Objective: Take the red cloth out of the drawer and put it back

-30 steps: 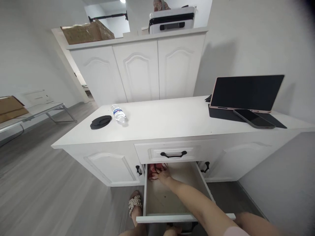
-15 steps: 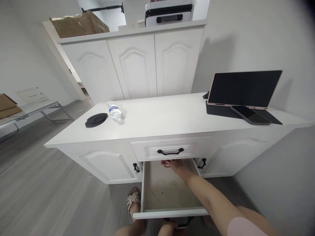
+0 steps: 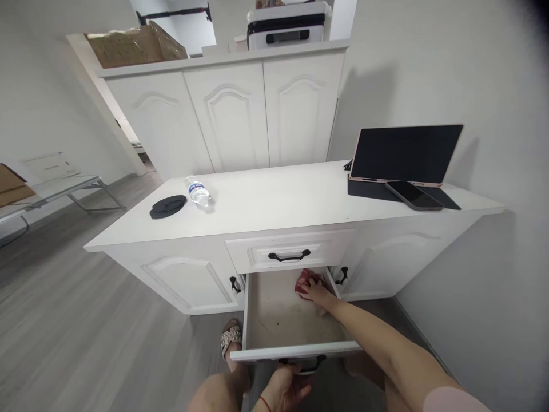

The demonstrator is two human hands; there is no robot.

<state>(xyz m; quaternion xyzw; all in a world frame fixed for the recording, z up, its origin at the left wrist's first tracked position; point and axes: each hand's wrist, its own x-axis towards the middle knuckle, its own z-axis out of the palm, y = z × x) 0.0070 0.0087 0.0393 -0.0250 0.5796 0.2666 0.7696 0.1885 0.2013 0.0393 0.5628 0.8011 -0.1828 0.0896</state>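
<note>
A white cabinet (image 3: pixel 274 209) stands before me with its lower drawer (image 3: pixel 295 350) pulled out. My right hand (image 3: pixel 318 293) reaches into the drawer's back right corner and presses on a red cloth (image 3: pixel 305 281), fingers closed over it. My left hand (image 3: pixel 286 384) is low at the frame's bottom, fingers curled around the black handle (image 3: pixel 305 365) on the drawer's front. The drawer floor shows faint stains. The upper drawer, with its own black handle (image 3: pixel 289 256), is closed.
On the cabinet top lie a water bottle (image 3: pixel 198 191) on its side, a black round pad (image 3: pixel 167 206), a propped tablet (image 3: pixel 405 153) and a phone (image 3: pixel 414 195). A taller white cupboard (image 3: pixel 223 111) stands behind. My sandalled foot (image 3: pixel 230 339) is left of the drawer.
My right hand slid the red cloth from the drawer's back left corner across to the back right. My left hand came into view at the drawer handle.
</note>
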